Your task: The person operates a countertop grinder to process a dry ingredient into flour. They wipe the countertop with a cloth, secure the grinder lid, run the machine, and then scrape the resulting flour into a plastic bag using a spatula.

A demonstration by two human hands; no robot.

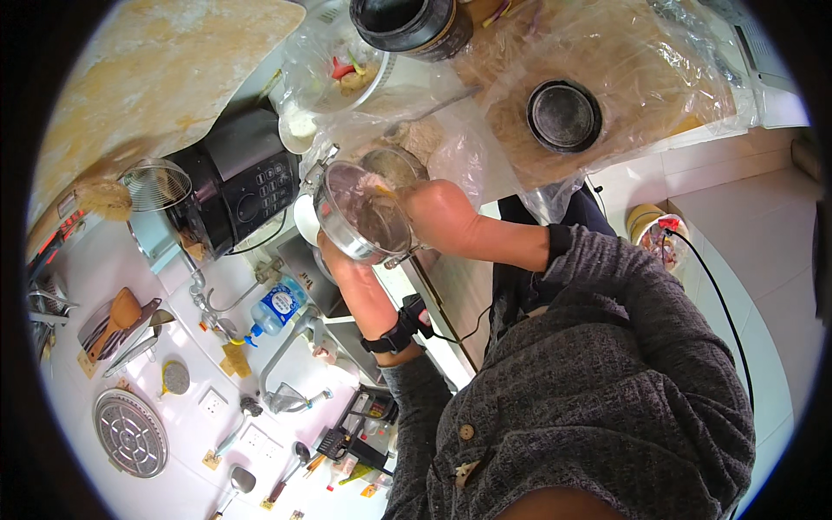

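My left hand (343, 261) supports a round stainless steel container (339, 218) from below, with its fingers mostly hidden behind the wall. The container is tilted and its open mouth faces me; metal latches stand on its rim, and pale powder clings inside. My right hand (434, 207) bends over the container's right rim. A small yellowish thing (385, 191) shows by its fingertips, but whether the fingers grip it is hidden. Just behind lies a clear plastic bag (465, 153) with light brown powder (419, 138). A second round vessel (392, 162) with powder sits there, partly covered by the container.
A black appliance with buttons (244, 182) stands left of my hands. Beyond are a plastic-lined basket (383, 68) with vegetables and a large black jar (416, 29). A black round lid (564, 116) lies on the plastic-covered board (624, 58). A sink (318, 279) lies below left.
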